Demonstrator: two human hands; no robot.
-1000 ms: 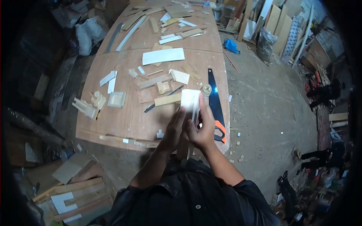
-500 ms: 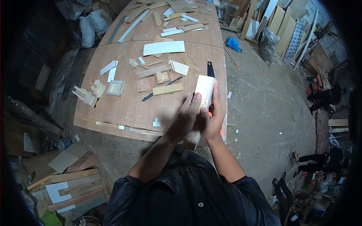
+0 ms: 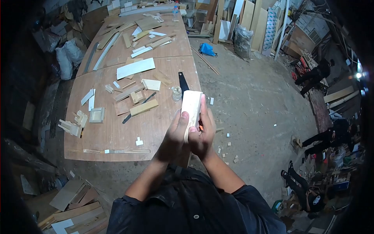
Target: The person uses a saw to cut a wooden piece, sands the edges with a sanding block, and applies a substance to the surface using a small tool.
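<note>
A long pale wooden piece is held between my two hands, its near end running down toward my chest. My left hand grips its left side, thumb on the top face. Around the right side my right hand is closed, with its thumb low on the piece and its fingers along the edge. Just beyond the piece lies a black saw blade on the table. A clear jar stands left of the piece. A bit of orange shows by my right hand.
Loose wooden offcuts, a white board, a small square box and a notched wooden assembly lie on the table. Scrap boards are stacked at lower left. Other people are at the right. A blue bag lies on the floor.
The view has turned, so the table appears further left and more floor shows at right. The jar has come into view. Both hands keep hold of the wooden piece.
</note>
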